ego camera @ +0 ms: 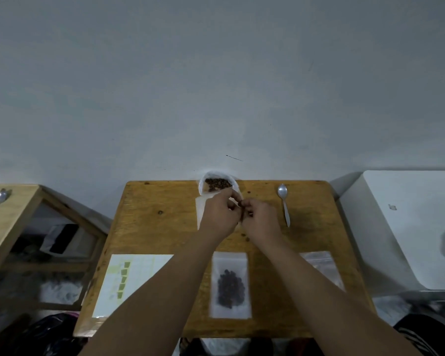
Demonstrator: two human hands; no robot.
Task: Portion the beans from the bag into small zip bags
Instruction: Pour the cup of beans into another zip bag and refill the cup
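An open clear plastic bag of dark beans (217, 184) stands at the far edge of the wooden table (152, 227). Just in front of it my left hand (220, 214) and my right hand (261, 218) meet, both pinching a small zip bag (200, 209) whose pale edge shows to the left of my left hand. Most of that bag is hidden by my fingers. A filled small zip bag (230, 285) with dark beans lies flat near the table's front edge, between my forearms.
A metal spoon (284, 204) lies at the back right of the table. Empty clear zip bags (319, 263) sit at the right front, a label sheet (129, 281) at the left front. A white appliance (409, 227) stands to the right, a wooden shelf (13, 201) to the left.
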